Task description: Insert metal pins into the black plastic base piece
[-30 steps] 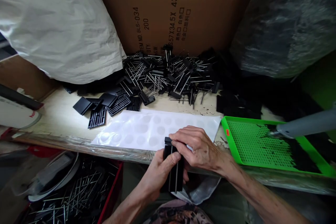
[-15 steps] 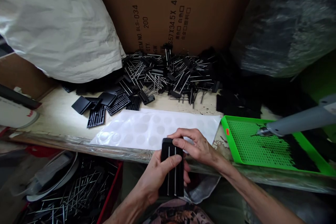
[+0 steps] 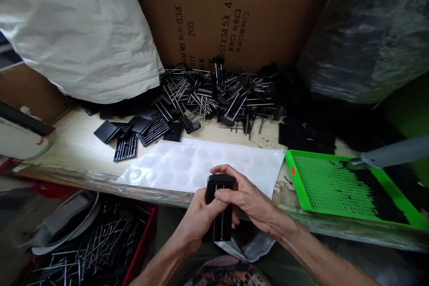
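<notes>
A black plastic block with two thin metal rods (image 3: 220, 182) is held upright in front of me, over the bench's front edge. My left hand (image 3: 196, 216) is wrapped round its lower part, thumb lying across the rods. From the right, my right hand (image 3: 250, 199) grips the upper end, with its thumb on the front and its fingers behind the top. The far side of the block is hidden. Just beyond both hands lies a white sheet with round translucent stickers (image 3: 167, 167).
A heap of black pieces with metal rods (image 3: 204, 94) lies before a carton (image 3: 264, 9). Black ribbed plates (image 3: 125, 148) are at left. A grey power tool (image 3: 395, 156) reaches over a green tray (image 3: 301, 199). Below left, a red crate (image 3: 144, 237) holds more rods.
My right thumb has moved down from the top of the block onto the rods, and its fingers have closed round the upper end. The view has shifted slightly.
</notes>
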Motion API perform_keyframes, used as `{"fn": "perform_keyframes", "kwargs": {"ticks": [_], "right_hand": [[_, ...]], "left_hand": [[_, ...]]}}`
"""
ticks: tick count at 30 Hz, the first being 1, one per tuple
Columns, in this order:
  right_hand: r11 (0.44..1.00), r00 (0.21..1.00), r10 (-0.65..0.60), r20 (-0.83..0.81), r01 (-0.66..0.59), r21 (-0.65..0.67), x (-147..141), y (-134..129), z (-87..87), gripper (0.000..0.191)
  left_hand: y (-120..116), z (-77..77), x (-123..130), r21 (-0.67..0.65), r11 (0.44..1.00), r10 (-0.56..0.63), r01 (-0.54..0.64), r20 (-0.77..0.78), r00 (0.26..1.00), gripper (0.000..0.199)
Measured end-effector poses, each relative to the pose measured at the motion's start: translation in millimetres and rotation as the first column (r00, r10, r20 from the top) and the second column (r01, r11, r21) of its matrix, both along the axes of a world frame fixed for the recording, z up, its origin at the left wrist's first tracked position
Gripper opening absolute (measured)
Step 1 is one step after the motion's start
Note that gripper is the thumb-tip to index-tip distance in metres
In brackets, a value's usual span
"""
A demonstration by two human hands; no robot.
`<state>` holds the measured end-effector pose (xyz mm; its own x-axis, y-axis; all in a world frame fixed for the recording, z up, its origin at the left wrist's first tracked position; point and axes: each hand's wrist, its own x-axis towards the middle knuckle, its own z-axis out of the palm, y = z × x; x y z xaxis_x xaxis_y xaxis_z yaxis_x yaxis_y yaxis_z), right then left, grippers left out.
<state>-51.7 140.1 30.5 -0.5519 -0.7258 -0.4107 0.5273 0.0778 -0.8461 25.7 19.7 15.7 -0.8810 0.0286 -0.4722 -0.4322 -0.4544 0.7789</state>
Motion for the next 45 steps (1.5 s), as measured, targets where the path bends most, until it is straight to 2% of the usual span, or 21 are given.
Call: {"fn": "perform_keyframes", "kwargs": {"ticks": [7, 12, 14, 16, 19, 21, 23, 25, 28, 31, 33, 36, 38, 40, 41, 42, 43, 44, 45], "right_hand": [[0.995, 0.998, 0.066, 0.023, -0.068, 0.074, -0.7, -2.8, 4.6, 0.045], [0.99, 0.989, 0.137, 0.059, -0.14, 0.033, -12.8, -0.8, 4.2, 0.052], [0.997, 0.997, 0.076, 0.012, -0.076, 0.011, -14.3, 2.1, 1.3, 0.054], [0.997, 0.989, -0.072, -0.126, 0.075, 0.017, -11.0, 5.3, -4.0, 0.054], [0.961, 0.914, -0.252, -0.318, 0.274, 0.026, 2.0, 7.9, -13.5, 0.061], [0.955, 0.908, -0.283, -0.308, 0.295, -0.008, 12.4, 7.1, -17.8, 0.069], [0.964, 0.935, -0.265, -0.236, 0.257, -0.064, 20.4, 4.7, -18.5, 0.071], [0.968, 0.953, -0.246, -0.176, 0.233, -0.091, 24.9, 2.0, -16.3, 0.066], [0.966, 0.962, -0.257, -0.089, 0.252, -0.06, 27.5, -0.9, -12.3, 0.06], [0.981, 0.981, -0.191, -0.014, 0.191, -0.022, 29.9, -3.4, -11.9, 0.04], [0.989, 0.987, -0.15, -0.058, 0.151, 0.007, 30.8, -5.2, -13.2, 0.03], [0.988, 0.97, -0.105, -0.22, 0.128, 0.091, 25.8, -4.7, -14.8, 0.021], [0.982, 0.938, -0.007, -0.346, 0.071, 0.174, 16.6, 1.2, -14.0, 0.013], [0.958, 0.84, 0.144, -0.524, 0.015, 0.287, 4.8, 11.7, -9.6, 0.006], [0.938, 0.743, 0.237, -0.625, -0.007, 0.348, -0.7, 17.6, -5.3, 0.008], [0.914, 0.61, 0.336, -0.717, -0.028, 0.404, -5.3, 22.8, 0.4, 0.013], [0.889, 0.443, 0.43, -0.787, -0.058, 0.454, -8.7, 26.7, 7.6, 0.019], [0.864, 0.257, 0.502, -0.826, -0.098, 0.494, -10.8, 28.5, 16.0, 0.025], [0.834, 0.074, 0.547, -0.834, -0.138, 0.534, -11.8, 28.2, 25.0, 0.029]], "left_hand": [[-1.2, -6.5, 4.2, 0.026, 0.999, -0.022, 0.023, -0.029, 0.999, 0.05], [-2.3, -4.4, 0.5, 0.063, 0.998, 0.0, 0.001, -0.024, 1.0, 0.044], [-3.8, -1.2, -2.8, 0.08, 0.997, 0.021, -0.02, -0.015, 1.0, 0.042], [-6.2, 2.1, -6.9, 0.095, 0.993, 0.066, -0.065, -0.006, 0.998, 0.041], [-9.5, 6.5, -13.4, 0.1, 0.984, 0.15, -0.147, -0.014, 0.989, 0.041], [-10.2, 8.9, -17.0, 0.088, 0.976, 0.205, -0.201, -0.04, 0.978, 0.041], [-9.3, 11.1, -19.3, 0.074, 0.966, 0.253, -0.248, -0.069, 0.965, 0.039], [-7.5, 13.2, -20.0, 0.054, 0.957, 0.288, -0.284, -0.079, 0.954, 0.039], [-5.2, 15.4, -19.6, 0.046, 0.95, 0.311, -0.309, -0.037, 0.95, 0.043], [-3.3, 15.4, -20.2, 0.043, 0.952, 0.304, -0.303, -0.018, 0.953, 0.045], [-1.5, 13.8, -21.1, 0.028, 0.952, 0.307, -0.306, -0.034, 0.951, 0.043], [-1.6, 10.3, -20.1, 0.038, 0.948, 0.318, -0.317, -0.068, 0.946, 0.042], [-9.0, 8.9, -15.7, 0.025, 0.962, 0.272, -0.271, -0.109, 0.956, 0.043], [-24.9, 8.5, -9.1, -0.049, 0.985, 0.155, -0.166, -0.178, 0.972, 0.053], [-35.4, 8.2, -5.9, -0.116, 0.989, 0.07, -0.096, -0.213, 0.974, 0.062], [-46.4, 7.9, -3.6, -0.145, 0.989, -0.017, -0.018, -0.24, 0.971, 0.075], [-56.8, 7.6, -2.2, -0.133, 0.987, -0.123, 0.091, -0.255, 0.959, 0.091], [-65.6, 7.5, -2.0, -0.161, 0.965, -0.239, 0.207, -0.211, 0.948, 0.095], [-71.9, 7.9, -2.6, -0.252, 0.925, -0.326, 0.284, -0.143, 0.935, 0.088]]}}
